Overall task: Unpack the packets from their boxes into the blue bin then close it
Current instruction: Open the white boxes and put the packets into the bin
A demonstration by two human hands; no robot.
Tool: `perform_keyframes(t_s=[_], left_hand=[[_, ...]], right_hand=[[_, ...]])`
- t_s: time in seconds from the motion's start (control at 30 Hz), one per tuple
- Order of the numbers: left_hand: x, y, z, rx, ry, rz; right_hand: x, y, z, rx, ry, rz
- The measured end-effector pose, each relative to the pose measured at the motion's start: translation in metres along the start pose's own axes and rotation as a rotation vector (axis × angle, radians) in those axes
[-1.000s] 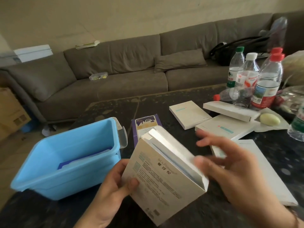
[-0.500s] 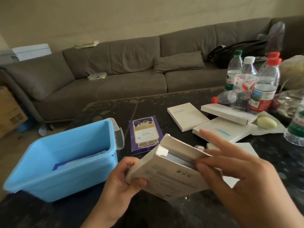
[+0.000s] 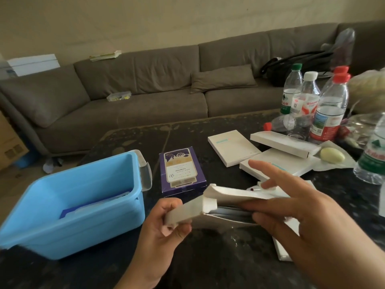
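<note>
My left hand [image 3: 160, 232] grips the left end of a white box [image 3: 208, 205] held nearly flat above the dark table [image 3: 208, 263]. The box's end flap is open and dark packets show inside. My right hand [image 3: 295, 215] has its fingers at the box's open mouth, thumb and a finger on the packets, the index finger stretched out above. The blue bin [image 3: 68, 205] stands at the left with its lid off and a few packets lying inside. A purple box [image 3: 180, 171] lies flat beside the bin.
Three white boxes [image 3: 233, 147] lie behind my right hand, another one under it. Several water bottles [image 3: 329, 109] and a pale oval object [image 3: 332, 155] crowd the table's right side. A grey sofa [image 3: 145, 101] runs along the far side. A cardboard carton [image 3: 10, 147] sits at far left.
The white box has tipped from upright and facing me to nearly flat. My right hand has moved in from beside it to its open end. The camera has shifted slightly.
</note>
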State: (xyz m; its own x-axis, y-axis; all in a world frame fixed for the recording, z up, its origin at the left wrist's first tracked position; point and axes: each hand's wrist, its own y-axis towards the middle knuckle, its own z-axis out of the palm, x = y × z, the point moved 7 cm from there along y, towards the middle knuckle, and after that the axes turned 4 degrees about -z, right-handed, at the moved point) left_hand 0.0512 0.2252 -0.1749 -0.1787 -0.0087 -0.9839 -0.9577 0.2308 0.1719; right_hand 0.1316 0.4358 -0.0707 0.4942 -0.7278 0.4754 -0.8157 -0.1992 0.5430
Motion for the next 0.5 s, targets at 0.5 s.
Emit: perform_keyframes(t_s=[0.5], left_hand=[[-0.009, 0.01, 0.021, 0.064, 0.251, 0.194]], right_hand=[[0.001, -0.004, -0.007, 0.12, -0.204, 0.03]])
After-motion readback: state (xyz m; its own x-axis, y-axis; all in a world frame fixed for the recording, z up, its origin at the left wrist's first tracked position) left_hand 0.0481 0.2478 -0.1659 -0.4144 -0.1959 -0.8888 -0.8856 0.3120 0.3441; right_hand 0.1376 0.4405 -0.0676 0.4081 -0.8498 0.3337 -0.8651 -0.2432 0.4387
